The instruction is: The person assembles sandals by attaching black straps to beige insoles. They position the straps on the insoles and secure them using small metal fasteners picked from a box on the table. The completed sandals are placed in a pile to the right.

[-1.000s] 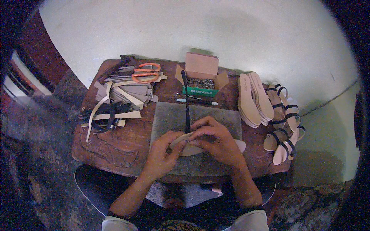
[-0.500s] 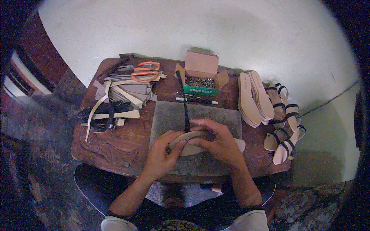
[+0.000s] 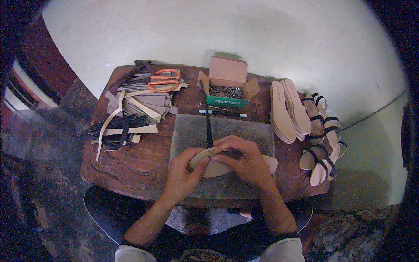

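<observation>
A beige sandal sole lies between my hands, low over the dark grey mat. My left hand is closed round the sole's left end, its thumb on the upper face. From the right, my right hand pinches the sole's far edge with thumb and fingertips, where a narrow black strap comes out and reaches away over the mat. Exactly how the strap meets the sole is hidden by my fingers. The sole's other end shows to the right of my right hand.
On the wooden table, strap strips and orange-handled scissors lie left. An open green box of nails stands behind a pen. At right are stacked soles and strapped sandals. A wall rises behind.
The strap's far end has dropped from beside the nail box to near the pen. My right hand's fingers have drawn in closer at the sole's edge; my left hand barely moved.
</observation>
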Motion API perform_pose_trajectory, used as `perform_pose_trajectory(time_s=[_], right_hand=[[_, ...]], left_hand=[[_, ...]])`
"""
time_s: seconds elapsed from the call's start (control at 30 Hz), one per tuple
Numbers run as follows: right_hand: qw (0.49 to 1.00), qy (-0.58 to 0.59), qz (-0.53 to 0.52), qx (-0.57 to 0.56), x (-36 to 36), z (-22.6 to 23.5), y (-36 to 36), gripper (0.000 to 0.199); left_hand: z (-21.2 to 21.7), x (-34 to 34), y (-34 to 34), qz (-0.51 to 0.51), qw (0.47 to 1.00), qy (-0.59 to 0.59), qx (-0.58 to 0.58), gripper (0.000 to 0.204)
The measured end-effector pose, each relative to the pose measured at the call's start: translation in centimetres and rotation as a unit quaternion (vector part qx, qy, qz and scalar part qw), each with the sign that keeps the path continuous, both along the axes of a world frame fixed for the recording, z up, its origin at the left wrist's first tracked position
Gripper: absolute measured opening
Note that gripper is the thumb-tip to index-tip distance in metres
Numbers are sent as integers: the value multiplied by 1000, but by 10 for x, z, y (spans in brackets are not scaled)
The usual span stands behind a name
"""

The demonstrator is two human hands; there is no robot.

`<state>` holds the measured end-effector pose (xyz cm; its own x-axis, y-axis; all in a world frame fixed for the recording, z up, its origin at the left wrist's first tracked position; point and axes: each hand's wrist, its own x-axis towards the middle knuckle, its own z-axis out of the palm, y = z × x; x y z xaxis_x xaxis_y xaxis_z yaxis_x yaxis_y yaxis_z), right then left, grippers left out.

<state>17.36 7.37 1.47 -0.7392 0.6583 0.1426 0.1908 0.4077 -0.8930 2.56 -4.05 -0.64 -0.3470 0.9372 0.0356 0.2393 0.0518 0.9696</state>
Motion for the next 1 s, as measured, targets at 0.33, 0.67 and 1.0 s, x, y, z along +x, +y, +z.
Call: perform_pose_trajectory(time_s=[0.33,0.67,1.0], right_hand=[[1000,5,13,5,0,5,0,15],[1000,16,9,-17,1,4,0,18],[998,-31,-25,-45,1,10,-2,37]], left_hand=[[-6,-1,1,3,998,33,45,23],[-4,0,1,5,1000,14,25,22],[5,0,0,0,998,53,34,22]])
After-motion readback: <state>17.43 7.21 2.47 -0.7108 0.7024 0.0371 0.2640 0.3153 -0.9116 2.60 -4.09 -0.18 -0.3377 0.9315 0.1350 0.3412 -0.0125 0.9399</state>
